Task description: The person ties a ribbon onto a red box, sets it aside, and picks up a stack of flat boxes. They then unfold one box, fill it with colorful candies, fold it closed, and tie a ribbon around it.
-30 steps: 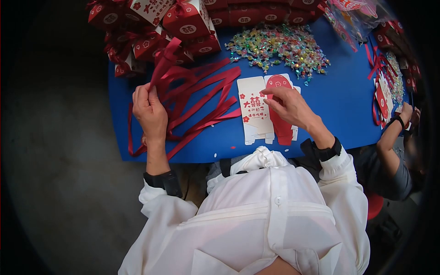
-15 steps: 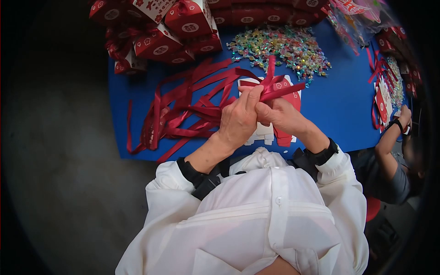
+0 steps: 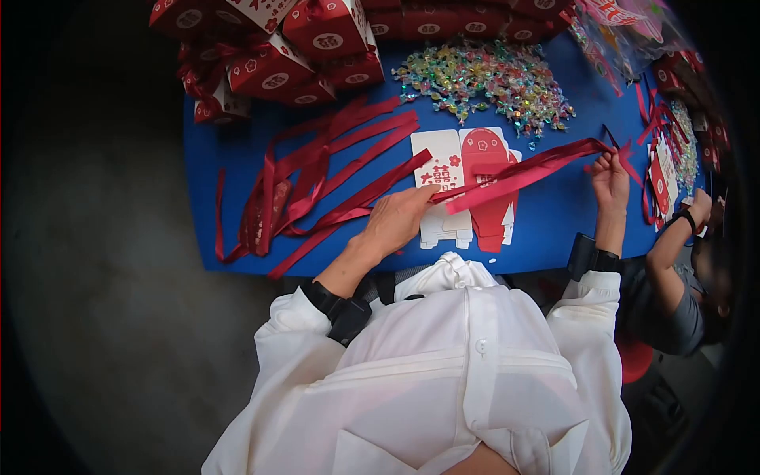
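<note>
Dark red ribbons [image 3: 546, 161] stretch in a slant between my two hands, low over flat gift-box cutouts. My left hand [image 3: 396, 222] has its fingertips closed on their near end. Further out to the right, my right hand [image 3: 609, 180] is raised and pinches the far end, where a loose tail sticks out. Beneath the ribbons lie a white printed cutout [image 3: 437, 146] and a red one [image 3: 492, 214], side by side, with more sheets showing under them. Left of my left hand, a loose pile of the same ribbon [image 3: 317, 170] covers the blue table [image 3: 554, 226].
Finished red boxes [image 3: 273, 71] are stacked at the back left, with a row along the back. A heap of shiny wrapped candies [image 3: 483, 83] sits mid-back, beside a clear plastic bag [image 3: 625, 36]. At the right, a co-worker's arm [image 3: 673, 257] reaches near similar supplies.
My hands were together over the cutouts, around bunched ribbon. My right hand has moved far right, drawing the ribbons out lengthwise; my left hand has shifted slightly left and down.
</note>
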`<state>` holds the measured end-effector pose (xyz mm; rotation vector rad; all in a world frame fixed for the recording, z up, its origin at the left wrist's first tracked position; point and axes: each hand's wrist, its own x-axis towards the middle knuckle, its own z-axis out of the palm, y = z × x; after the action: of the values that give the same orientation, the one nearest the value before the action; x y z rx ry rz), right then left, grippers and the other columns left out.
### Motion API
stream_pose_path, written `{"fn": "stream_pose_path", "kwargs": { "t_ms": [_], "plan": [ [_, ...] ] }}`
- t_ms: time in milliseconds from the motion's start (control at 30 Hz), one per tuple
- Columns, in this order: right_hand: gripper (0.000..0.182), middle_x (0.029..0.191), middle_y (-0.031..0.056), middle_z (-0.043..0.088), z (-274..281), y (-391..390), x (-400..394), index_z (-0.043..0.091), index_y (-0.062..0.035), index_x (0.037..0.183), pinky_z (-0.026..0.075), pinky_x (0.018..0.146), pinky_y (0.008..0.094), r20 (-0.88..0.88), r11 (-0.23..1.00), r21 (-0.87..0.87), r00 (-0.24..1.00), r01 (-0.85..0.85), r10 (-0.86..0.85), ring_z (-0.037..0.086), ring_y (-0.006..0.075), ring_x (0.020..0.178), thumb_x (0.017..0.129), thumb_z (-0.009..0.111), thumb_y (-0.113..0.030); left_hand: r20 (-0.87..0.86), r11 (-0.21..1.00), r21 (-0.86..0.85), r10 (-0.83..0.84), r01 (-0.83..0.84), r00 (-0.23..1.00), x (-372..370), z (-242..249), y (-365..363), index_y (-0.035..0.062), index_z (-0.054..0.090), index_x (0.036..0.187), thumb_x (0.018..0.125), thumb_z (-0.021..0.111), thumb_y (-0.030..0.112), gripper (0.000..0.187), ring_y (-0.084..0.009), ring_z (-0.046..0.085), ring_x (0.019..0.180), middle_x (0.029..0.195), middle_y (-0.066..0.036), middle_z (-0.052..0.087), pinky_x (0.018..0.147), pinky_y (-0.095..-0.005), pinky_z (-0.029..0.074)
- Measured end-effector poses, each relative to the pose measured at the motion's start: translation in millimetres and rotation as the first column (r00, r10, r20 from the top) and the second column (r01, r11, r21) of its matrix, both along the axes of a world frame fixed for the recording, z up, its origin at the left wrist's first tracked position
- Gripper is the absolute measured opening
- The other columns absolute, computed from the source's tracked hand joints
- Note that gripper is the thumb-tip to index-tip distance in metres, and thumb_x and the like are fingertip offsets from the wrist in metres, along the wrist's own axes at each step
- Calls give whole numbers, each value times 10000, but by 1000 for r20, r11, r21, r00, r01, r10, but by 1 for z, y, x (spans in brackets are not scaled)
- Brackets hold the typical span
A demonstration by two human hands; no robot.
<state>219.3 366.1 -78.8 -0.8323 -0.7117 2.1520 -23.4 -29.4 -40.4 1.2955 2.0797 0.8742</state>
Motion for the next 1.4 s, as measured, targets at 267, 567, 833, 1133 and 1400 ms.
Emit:
{"fn": "stream_pose_path", "kwargs": {
  "t_ms": [267, 567, 833, 1133, 1400],
  "plan": [
    [286, 873, 140, 572, -23, 89, 132, 499, 26, 1062, 457, 674, 304, -62, 837, -158, 840, 525, -539, 532, 219, 747, 998, 386, -229, -539, 881, 116, 444, -459, 716, -28, -11, -61, 37, 597, 1028, 804, 640, 121, 243, -324, 516, 867, 946, -141, 523, 740, -410, 440],
    [341, 892, 17, 607, 22, -105, -58, 572, -76, 1173, 461, 623, 232, 596, 878, 282, 788, -387, 156, 553, 93, 706, 885, 646, -243, -605, 774, -193, 390, -603, 694, -59, -26, -88, 70, 560, 1076, 833, 619, 204, 284, -341, 504, 976, 1042, -152, 524, 843, -465, 400],
    [482, 1004, 117, 524, 40, -190, -109, 561, -153, 1202, 478, 788, 369, 913, 76, 405, 399, -911, -79, 559, 281, 910, 754, 735, -193, -672, 961, -89, 135, -260, 728, -44, -38, -69, 176, 359, 1400, 805, 659, 410, 706, -414, 236, 1330, 1412, -222, 262, 1056, -645, 148],
    [543, 1023, 117, 492, 38, -198, -101, 554, -153, 1219, 482, 802, 372, 885, 109, 450, 427, -886, -187, 542, 287, 932, 717, 761, -147, -714, 719, -57, 456, -693, 531, -120, -34, -58, 50, 425, 1307, 853, 624, 265, 540, -418, 422, 1184, 1294, -250, 414, 968, -539, 350],
    [430, 1002, 121, 489, 31, -205, -102, 607, -126, 1133, 485, 792, 367, 857, 6, 515, 514, -857, -31, 541, 291, 927, 728, 751, -119, -548, 680, -151, 547, -717, 633, -139, -26, -62, 29, 490, 1142, 796, 665, 191, 420, -421, 606, 841, 863, -237, 606, 721, -509, 480]
  ]
}}
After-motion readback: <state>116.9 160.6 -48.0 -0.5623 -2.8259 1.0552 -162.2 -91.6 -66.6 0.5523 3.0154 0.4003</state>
